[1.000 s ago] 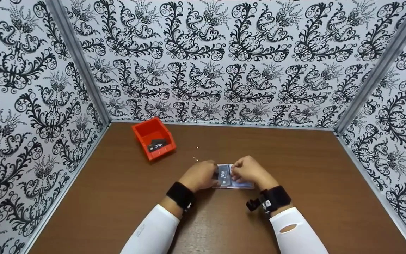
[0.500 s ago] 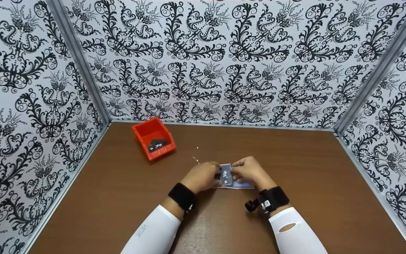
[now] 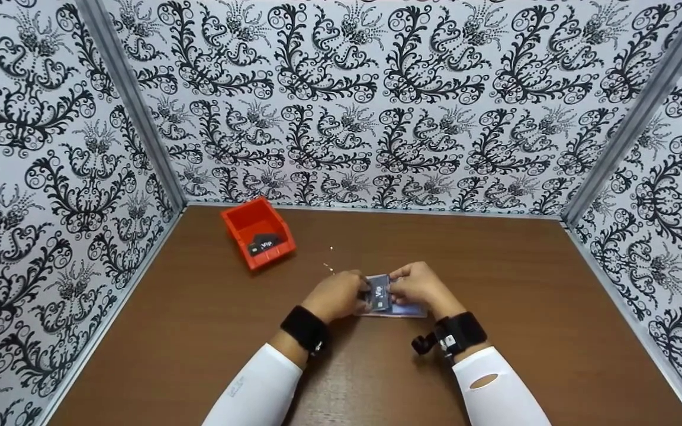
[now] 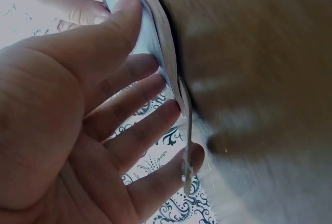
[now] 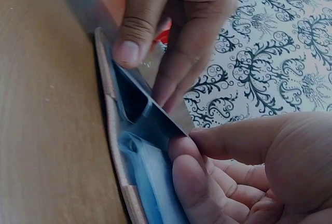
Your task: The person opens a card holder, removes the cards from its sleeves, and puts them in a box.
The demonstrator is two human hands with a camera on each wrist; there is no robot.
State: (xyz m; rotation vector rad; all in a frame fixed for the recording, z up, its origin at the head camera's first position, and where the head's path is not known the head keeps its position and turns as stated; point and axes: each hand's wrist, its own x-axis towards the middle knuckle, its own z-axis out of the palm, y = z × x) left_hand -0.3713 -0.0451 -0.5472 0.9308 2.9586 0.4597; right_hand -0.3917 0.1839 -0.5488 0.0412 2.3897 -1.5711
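A dark grey card marked "Vip" [image 3: 379, 294] sits tilted over an open card holder [image 3: 410, 310] with clear plastic sleeves [image 5: 155, 180]. My left hand [image 3: 336, 294] grips the holder's left part; in the left wrist view its thumb [image 4: 122, 19] lies on the sleeve side and the other fingers reach along the edge. With thumb and forefinger, my right hand [image 3: 422, 289] pinches the card's right edge. In the right wrist view, the raised card [image 5: 166, 120] stands at an angle over the holder's pale cover edge [image 5: 114, 115]. A narrow strap [image 4: 188, 130] hangs by the left little finger.
A red bin [image 3: 273, 254] at the back left holds several dark cards [image 3: 265, 242]. Small light bits [image 3: 329, 267] lie on the brown table [image 3: 495, 266] behind the left hand. Patterned walls [image 3: 347, 118] enclose the table at the back and sides.
The Vip card has shifted slightly right and tilted over the holder since a second ago. Both hands stay at the holder with only small finger movements. The bin has not moved.
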